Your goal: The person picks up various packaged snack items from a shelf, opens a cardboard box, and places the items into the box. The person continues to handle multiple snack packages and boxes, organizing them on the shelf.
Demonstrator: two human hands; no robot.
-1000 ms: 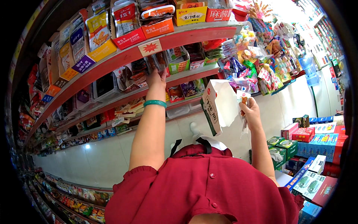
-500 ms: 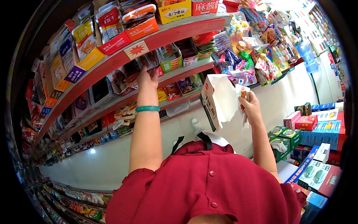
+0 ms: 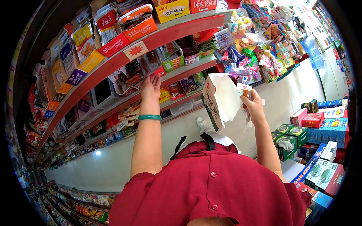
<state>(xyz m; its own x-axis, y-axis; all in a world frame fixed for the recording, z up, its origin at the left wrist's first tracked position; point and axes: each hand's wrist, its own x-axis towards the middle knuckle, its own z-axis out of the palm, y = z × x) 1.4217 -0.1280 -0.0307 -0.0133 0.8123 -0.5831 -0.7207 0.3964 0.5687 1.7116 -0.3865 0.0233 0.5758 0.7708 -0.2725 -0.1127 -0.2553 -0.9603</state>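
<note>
My left hand point(image 3: 150, 87), with a green bangle at the wrist, reaches to the middle shelf. Its fingers are extended and hold nothing, their tips at the red front of a small box of dark snack packets point(image 3: 149, 62). In my right hand point(image 3: 253, 105) are clear-and-white snack packets point(image 3: 245, 92) with brown contents, pinched between thumb and fingers. Just left of that hand stands a tall opened carton point(image 3: 227, 98), its white inside facing the hand and a printed side toward the shelf. What supports the carton is hidden.
Boxes of bagged snacks fill the red-edged shelf point(image 3: 177, 31) above my left hand. Toys and sweets point(image 3: 245, 60) crowd a display at the far right. Stacked cartons point(image 3: 328, 132) stand on the floor to the right. Another snack rack point(image 3: 81, 203) lies at lower left.
My left hand has drawn back from the dark packets in the shelf box to its red front edge, and its fingers have let go. My right hand still holds its packets.
</note>
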